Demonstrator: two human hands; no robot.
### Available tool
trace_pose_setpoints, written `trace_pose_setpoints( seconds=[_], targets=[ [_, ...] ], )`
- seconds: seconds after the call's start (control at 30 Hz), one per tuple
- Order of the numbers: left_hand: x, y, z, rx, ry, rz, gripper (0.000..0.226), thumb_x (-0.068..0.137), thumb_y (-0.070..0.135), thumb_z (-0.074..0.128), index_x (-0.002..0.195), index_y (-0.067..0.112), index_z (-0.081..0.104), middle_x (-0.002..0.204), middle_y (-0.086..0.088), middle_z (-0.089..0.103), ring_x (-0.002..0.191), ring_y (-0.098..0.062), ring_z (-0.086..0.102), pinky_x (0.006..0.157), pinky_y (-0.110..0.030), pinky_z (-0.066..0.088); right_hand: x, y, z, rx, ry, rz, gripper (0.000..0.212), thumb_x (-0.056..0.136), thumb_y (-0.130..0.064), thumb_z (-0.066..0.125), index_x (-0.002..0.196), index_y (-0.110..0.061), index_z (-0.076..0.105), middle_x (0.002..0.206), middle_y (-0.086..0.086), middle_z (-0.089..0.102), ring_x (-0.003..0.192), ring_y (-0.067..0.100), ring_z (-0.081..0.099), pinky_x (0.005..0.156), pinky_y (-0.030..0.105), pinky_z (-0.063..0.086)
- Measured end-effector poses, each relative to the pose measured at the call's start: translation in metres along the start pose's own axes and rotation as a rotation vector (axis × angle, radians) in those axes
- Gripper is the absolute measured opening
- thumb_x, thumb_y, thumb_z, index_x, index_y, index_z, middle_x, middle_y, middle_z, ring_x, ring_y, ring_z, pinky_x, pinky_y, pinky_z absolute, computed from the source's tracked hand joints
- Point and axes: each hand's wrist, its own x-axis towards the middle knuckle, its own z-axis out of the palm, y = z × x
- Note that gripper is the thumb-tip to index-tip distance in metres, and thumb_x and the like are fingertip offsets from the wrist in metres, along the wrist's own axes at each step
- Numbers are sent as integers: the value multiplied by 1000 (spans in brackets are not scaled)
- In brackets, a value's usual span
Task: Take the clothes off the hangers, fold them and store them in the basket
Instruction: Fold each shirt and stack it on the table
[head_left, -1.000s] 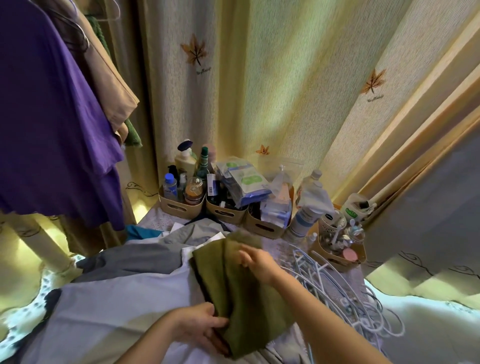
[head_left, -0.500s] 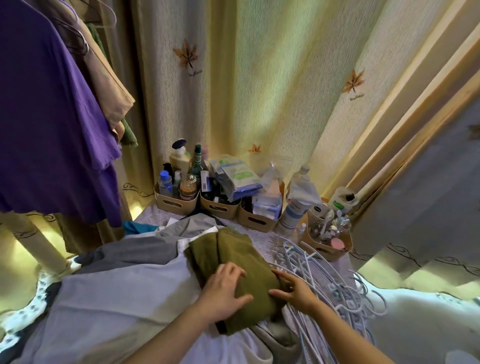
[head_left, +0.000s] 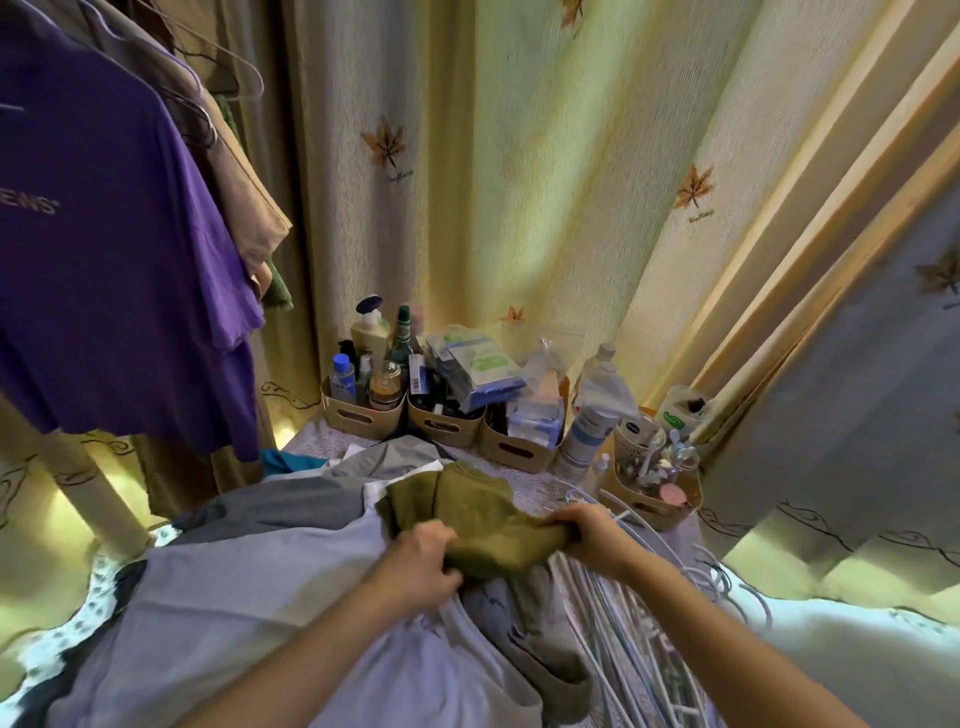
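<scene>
Because the olive garment (head_left: 478, 512) is already doubled into a thick pad, both hands take it by its near edge, one at each end. I judge this is either to turn that edge over for one more fold or to lift the pad whole without it springing open. The left hand (head_left: 423, 564) has its fingers curled round the left end of the edge. The right hand (head_left: 592, 535) pinches the right end, fingers closed on the cloth. The rest of the garment lies flat just beyond the fingertips, on a pile (head_left: 260, 597) of grey and pale clothes that serves as the folding surface under both wrists. Bare white hangers (head_left: 623, 639) lie heaped just right of the right fingers, likely put there to stay clear of the folding. Well left of the left fingers and higher, a purple shirt (head_left: 104, 234) hangs on its hanger, so more stripping is left. Beyond the fingertips, small bins (head_left: 358, 415) hold bottles. No clothes basket shows, so I cannot tell where the pad will go.
</scene>
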Motion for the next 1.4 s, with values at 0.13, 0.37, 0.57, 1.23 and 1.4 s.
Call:
trace_pose_setpoints(
  seconds=[0.13, 0.37, 0.57, 1.23, 1.4],
  targets=[
    [7, -33, -101, -351, 69, -81, 12, 82, 27, 67, 88, 36, 62, 91, 7, 65, 87, -6, 62, 71, -21, 52, 23, -45, -53, 403, 146, -37, 7, 90, -12, 60, 94, -9, 65, 102, 7, 56, 90, 18, 58, 82, 29, 54],
    [-21, -79, -220, -603, 364, -53, 27, 75, 23, 78, 98, 32, 67, 92, 5, 69, 79, 1, 67, 65, -9, 50, 72, -147, -109, 731, 155, -210, 18, 97, -15, 48, 107, -14, 63, 96, 10, 62, 81, 18, 63, 77, 33, 58],
    [-57, -119, -255, -612, 473, -79, 38, 65, 25, 84, 98, 31, 68, 88, 12, 70, 79, 11, 64, 62, -4, 48, 98, -205, -95, 713, 151, -223, 30, 99, -12, 44, 118, 6, 58, 95, 19, 60, 86, 27, 56, 85, 40, 51],
    [-135, -225, -83, -645, -643, -436, 41, 74, 32, 80, 111, 21, 66, 121, -4, 63, 115, -23, 60, 89, -29, 53, 43, -165, 111, 590, -637, 248, 37, 99, -11, 47, 129, 10, 47, 119, 23, 55, 101, 21, 54, 95, 35, 47],
    [-112, -245, -89, -948, 5, -612, 64, 72, 45, 73, 126, 23, 47, 130, -5, 50, 117, -24, 51, 84, -37, 50, 80, -178, 109, 761, -219, 354, 33, 101, -16, 42, 128, 2, 47, 97, 13, 57, 74, 16, 57, 60, 23, 42]
  ],
)
